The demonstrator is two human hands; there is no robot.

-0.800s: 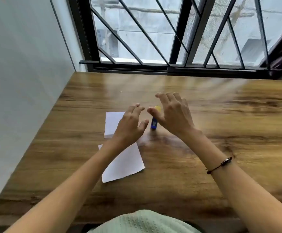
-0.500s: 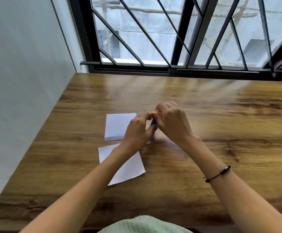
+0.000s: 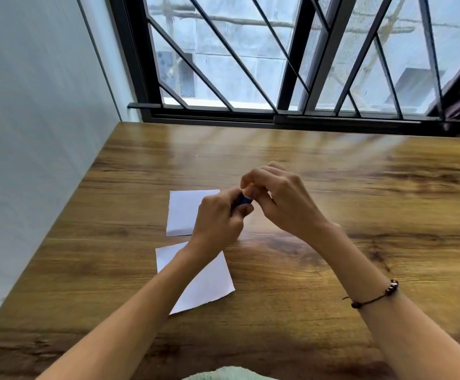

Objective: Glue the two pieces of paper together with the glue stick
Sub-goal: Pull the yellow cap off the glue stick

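Two white paper pieces lie on the wooden table (image 3: 333,270): the far paper (image 3: 183,211) and the near paper (image 3: 209,283), partly under my left forearm. The glue stick (image 3: 242,200), blue-bodied, is held above the table between both hands. My left hand (image 3: 218,223) is closed around its blue body. My right hand (image 3: 281,201) grips its upper end, where the yellow cap is mostly hidden by the fingers.
A pale wall runs along the table's left edge. A barred window with a dark frame (image 3: 278,119) stands behind the far edge. A beaded bracelet (image 3: 374,297) is on my right wrist. Pale green cloth (image 3: 229,375) shows at the bottom.
Both hands came together on the glue stick, which stood on the table before, and lifted it slightly. The papers have not moved.
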